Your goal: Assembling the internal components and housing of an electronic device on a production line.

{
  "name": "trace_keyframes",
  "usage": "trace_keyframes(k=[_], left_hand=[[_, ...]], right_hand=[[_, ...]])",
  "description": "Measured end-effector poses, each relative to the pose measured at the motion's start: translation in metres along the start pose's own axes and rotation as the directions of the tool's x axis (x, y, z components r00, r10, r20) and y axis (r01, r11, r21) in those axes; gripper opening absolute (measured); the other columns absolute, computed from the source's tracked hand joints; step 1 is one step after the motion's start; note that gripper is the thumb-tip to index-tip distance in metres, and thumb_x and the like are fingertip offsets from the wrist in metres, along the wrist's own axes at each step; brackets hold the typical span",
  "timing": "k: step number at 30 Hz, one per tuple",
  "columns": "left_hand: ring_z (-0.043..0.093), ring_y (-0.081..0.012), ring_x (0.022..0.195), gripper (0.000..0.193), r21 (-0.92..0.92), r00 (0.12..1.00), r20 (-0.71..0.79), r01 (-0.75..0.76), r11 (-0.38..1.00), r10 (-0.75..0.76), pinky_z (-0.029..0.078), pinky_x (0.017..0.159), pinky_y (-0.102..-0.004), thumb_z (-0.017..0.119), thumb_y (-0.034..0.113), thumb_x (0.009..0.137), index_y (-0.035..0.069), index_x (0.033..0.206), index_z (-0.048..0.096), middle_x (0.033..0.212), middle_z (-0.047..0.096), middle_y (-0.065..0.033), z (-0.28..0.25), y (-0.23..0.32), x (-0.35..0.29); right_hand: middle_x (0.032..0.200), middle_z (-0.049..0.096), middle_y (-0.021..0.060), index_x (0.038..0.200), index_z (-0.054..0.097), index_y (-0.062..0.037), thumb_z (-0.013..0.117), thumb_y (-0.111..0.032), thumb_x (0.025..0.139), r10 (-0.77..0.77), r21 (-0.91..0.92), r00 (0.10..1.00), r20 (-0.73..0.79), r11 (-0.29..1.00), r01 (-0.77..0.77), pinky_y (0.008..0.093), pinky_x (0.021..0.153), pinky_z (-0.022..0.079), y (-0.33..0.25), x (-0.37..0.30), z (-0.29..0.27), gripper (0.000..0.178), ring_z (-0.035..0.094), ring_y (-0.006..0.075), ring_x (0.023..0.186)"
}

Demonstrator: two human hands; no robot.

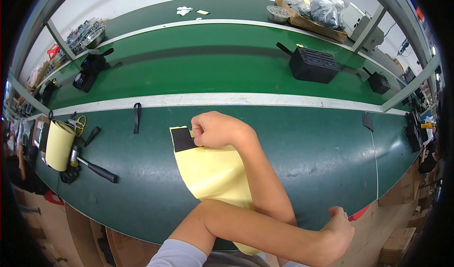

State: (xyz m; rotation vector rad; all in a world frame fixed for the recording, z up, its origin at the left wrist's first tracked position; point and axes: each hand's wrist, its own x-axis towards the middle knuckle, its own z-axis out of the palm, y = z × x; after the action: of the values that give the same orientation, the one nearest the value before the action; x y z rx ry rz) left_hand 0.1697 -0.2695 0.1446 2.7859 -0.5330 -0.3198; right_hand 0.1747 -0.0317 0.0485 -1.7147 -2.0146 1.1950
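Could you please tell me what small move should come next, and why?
Perhaps bring the left hand onto the yellow sheet to steady it: the sheet looks rumpled, and only the right hand is at the black patch.

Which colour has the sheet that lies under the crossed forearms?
The sheet is pale yellow; the head view shows it.

The right hand curls its fingers at a black patch on a yellow sheet on the green table. The left forearm crosses over the right forearm. A hammer and scissors lie near a yellow roll.
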Motion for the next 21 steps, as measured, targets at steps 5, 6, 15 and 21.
trace_keyframes(k=[5, 6, 15, 21], left_hand=[[0.063, -0.0399, 0.112, 0.037, -0.011, 1.0, -0.02, -0.002, 1.0, 0.002, 0.043, 0.092, -0.0624, 0.06, 0.024, 0.092, 0.006, 0.123, 0.072, 0.121, 0.07, -0.0189, 0.0, -0.001, 0.0], [0.063, -0.0399, 0.111, 0.038, -0.006, 0.999, -0.035, -0.004, 1.0, 0.004, 0.043, 0.092, -0.0623, 0.06, 0.024, 0.092, 0.006, 0.123, 0.072, 0.12, 0.07, -0.0188, 0.001, -0.001, 0.0], [0.063, -0.0408, 0.111, 0.037, -0.009, 0.999, -0.05, -0.007, 1.0, 0.006, 0.043, 0.09, -0.0635, 0.059, 0.023, 0.091, 0.004, 0.121, 0.072, 0.119, 0.071, -0.0191, 0.004, 0.001, 0.0], [0.063, -0.0405, 0.111, 0.037, -0.004, 0.999, -0.041, 0.003, 1.0, -0.003, 0.043, 0.09, -0.0643, 0.059, 0.023, 0.091, 0.005, 0.12, 0.073, 0.119, 0.071, -0.0196, 0.004, 0.002, 0.001]], right_hand=[[0.082, 0.068, 0.0155, 0.084, 0.064, -0.0027, 0.067, -0.017, 0.077, -0.022, 0.083, 1.0, -0.005, 0.996, 0.022, 0.0405, 0.072, 0.051, 0.01, 0.004, -0.001, 0.016, 0.066, 0.0294, 0.079], [0.08, 0.067, 0.0147, 0.084, 0.063, -0.0029, 0.067, -0.017, 0.077, -0.008, 0.137, 1.0, 0.011, 0.991, 0.007, 0.04, 0.071, 0.051, 0.011, 0.004, -0.001, 0.016, 0.065, 0.0275, 0.076], [0.088, 0.065, 0.0079, 0.088, 0.056, -0.003, 0.058, -0.037, 0.099, 0.013, 0.355, 0.997, 0.076, 0.934, -0.039, 0.0342, 0.069, 0.06, 0.012, 0.005, 0.0, 0.036, 0.068, 0.0159, 0.082], [0.094, 0.065, 0.0091, 0.089, 0.057, -0.0032, 0.051, -0.051, 0.103, 0.019, 0.416, 0.996, 0.082, 0.908, -0.052, 0.0343, 0.07, 0.061, 0.013, 0.005, 0.0, 0.05, 0.069, 0.0159, 0.085]])
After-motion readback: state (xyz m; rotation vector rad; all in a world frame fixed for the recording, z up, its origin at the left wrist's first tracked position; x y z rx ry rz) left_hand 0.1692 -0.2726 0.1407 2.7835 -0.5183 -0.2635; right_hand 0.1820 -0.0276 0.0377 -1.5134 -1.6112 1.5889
